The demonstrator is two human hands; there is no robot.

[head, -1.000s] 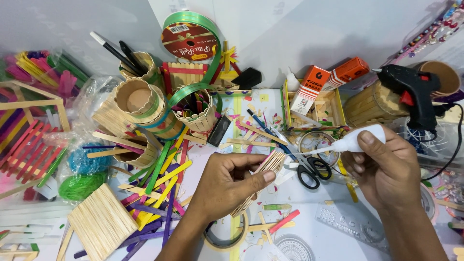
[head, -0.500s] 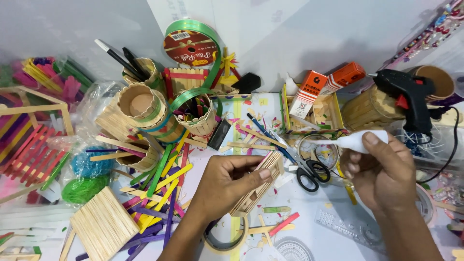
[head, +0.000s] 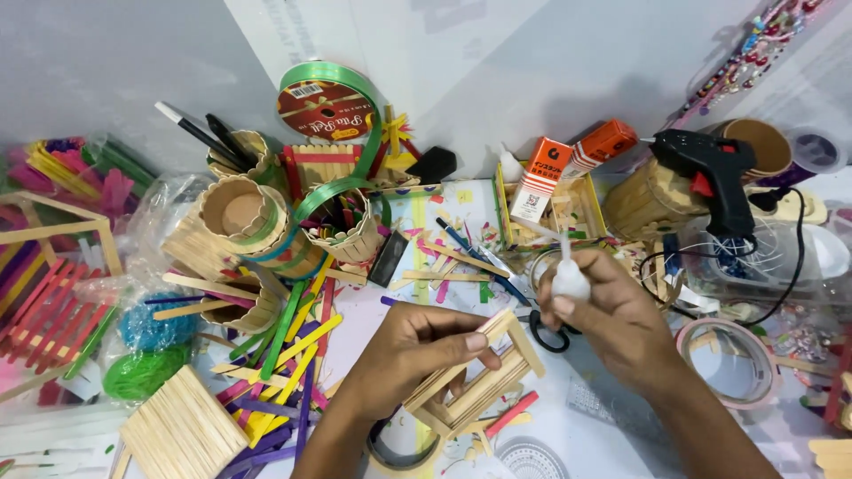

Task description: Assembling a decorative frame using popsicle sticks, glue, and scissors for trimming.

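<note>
My left hand (head: 410, 355) grips a small frame built of plain wooden craft sticks (head: 479, 377), held tilted above the table. My right hand (head: 612, 315) holds a small white glue bottle (head: 568, 275) with its thin nozzle pointing up and away, just right of the frame's upper end. The bottle does not touch the frame. A pair of black-handled scissors (head: 541, 333) lies on the table under and between my hands.
Loose coloured sticks (head: 284, 355) litter the table. A stick panel (head: 182, 435) lies front left. Stick-covered cups (head: 240, 213), a green ribbon spool (head: 324, 102), a black glue gun (head: 714, 173), orange boxes (head: 546, 173) and tape rolls (head: 728, 359) stand around.
My left hand has lifted and turned the stick frame so its open side shows. My right hand moved the glue bottle left, closer to the frame, with the nozzle swung upward.
</note>
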